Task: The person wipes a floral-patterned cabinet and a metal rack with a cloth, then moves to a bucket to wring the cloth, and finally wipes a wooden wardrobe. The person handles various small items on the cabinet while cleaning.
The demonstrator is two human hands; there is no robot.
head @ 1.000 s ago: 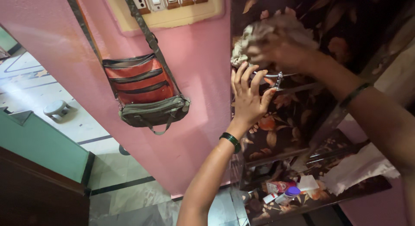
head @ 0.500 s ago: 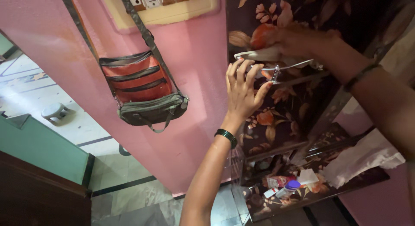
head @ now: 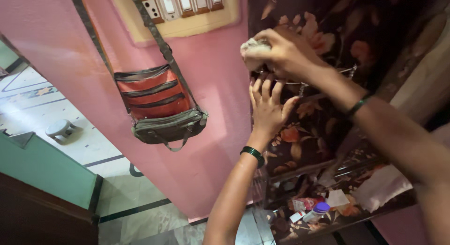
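Note:
My right hand point(head: 287, 53) is raised high and grips a crumpled pale cloth point(head: 252, 50), pressing it against the dark floral panel point(head: 318, 118) by a small metal-railed glass shelf point(head: 323, 78). My left hand point(head: 269, 107) is just below it, fingers spread and pointing up, its fingertips at the shelf's left end, holding nothing. Both wrists wear dark bangles.
A red and olive sling bag point(head: 159, 104) hangs by its strap on the pink wall, under a switch board point(head: 185, 6). A lower floral shelf point(head: 328, 212) carries a purple-capped bottle point(head: 315, 211), small packets and a white cloth point(head: 382, 186). Tiled floor and a stool point(head: 59, 129) lie at left.
My right hand swept right along the shelf with the cloth, then came back to its left end, the cloth now bunched smaller. My left hand stayed under the shelf's left end.

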